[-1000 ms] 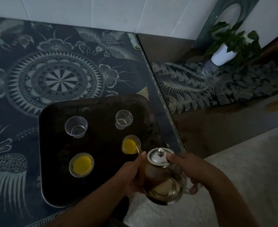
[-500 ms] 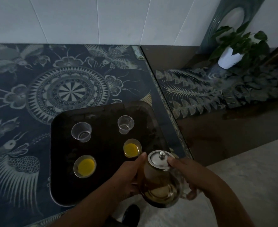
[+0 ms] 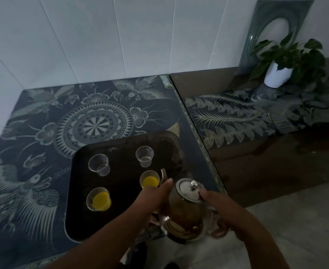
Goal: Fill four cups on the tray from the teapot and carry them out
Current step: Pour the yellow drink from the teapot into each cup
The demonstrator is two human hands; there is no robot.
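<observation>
**Holding the teapot (image 3: 186, 210) over the tray's (image 3: 124, 193) near corner**

My left hand (image 3: 155, 199) wraps its fingers (image 3: 167, 183) round the teapot's side. My right hand (image 3: 219, 208) grips the handle, with fingers on the lid (image 3: 188, 188). Just past the left fingers stands one filled cup (image 3: 150, 179), with a second filled cup (image 3: 99, 199) left of them. Two empty cups (image 3: 99, 165) stand farther back on the tray.

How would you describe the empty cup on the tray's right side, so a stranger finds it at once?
Find the dark tray on the patterned table, and look at its row nearer the wall. The right cup there is empty, unlike the yellow-filled cup in front of it, and stands right of the other empty cup.
</observation>
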